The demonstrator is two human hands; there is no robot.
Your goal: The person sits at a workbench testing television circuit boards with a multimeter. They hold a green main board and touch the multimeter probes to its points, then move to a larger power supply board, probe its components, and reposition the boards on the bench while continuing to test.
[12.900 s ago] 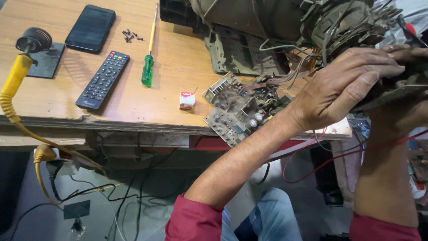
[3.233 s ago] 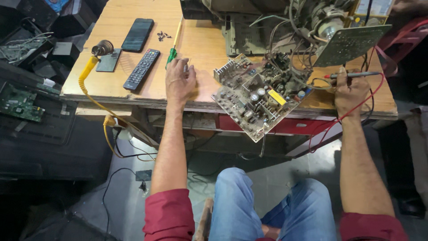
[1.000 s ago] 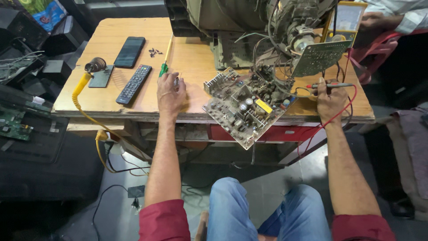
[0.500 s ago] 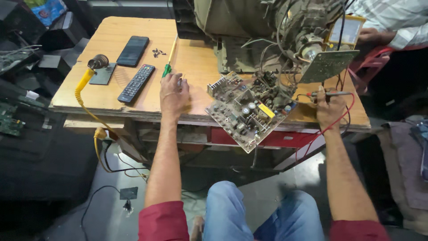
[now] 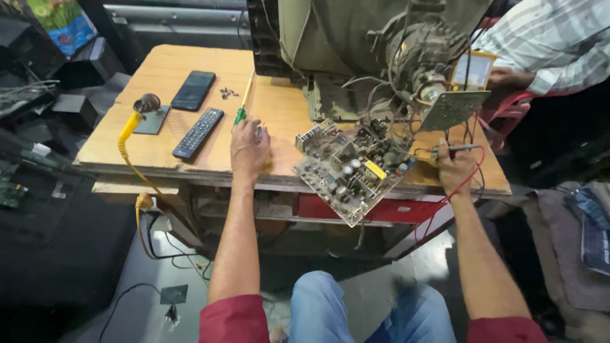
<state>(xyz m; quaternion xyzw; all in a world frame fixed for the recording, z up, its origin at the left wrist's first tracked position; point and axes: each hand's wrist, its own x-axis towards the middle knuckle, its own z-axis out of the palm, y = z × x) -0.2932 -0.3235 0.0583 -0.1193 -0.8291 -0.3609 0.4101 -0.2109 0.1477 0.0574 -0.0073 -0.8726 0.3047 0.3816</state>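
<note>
The left hand [image 5: 249,149] lies palm-down and loose on the pale wooden worktop [image 5: 114,149], fingers a bit spread, gripping nothing, w/ the green-handled screwdriver [image 5: 243,105] just beyond its fingertips. The right hand [image 5: 455,170] is closed round a slim red-tipped meter probe [image 5: 456,148], pinched pen-style, its tip pointing left toward the bare grey circuit board [image 5: 352,168] crowded w/ capacitors, coils and a yellow block. That board sits tilted at the worktop's front edge, between the two hands, one corner hanging over the edge, and thin wires tie it to the neck of the old grey tube set [image 5: 356,44] behind. A thin red lead [image 5: 452,202] loops down from the probe. I'd judge the board light and stiff but fragile: parts and solder joints won't take pressure, so hold it by the bare edges, and don't tug, since the wires tether it. The probe is light and rigid; grip on the insulated barrel, not the metal tip. Further out: a yellow multimeter [image 5: 471,70] by another person's hand [image 5: 505,77], a black remote control [image 5: 198,132], a black phone [image 5: 194,89], small loose screws [image 5: 226,94], and a soldering iron w/ yellow cord [image 5: 129,127] on its stand at far left.
</note>
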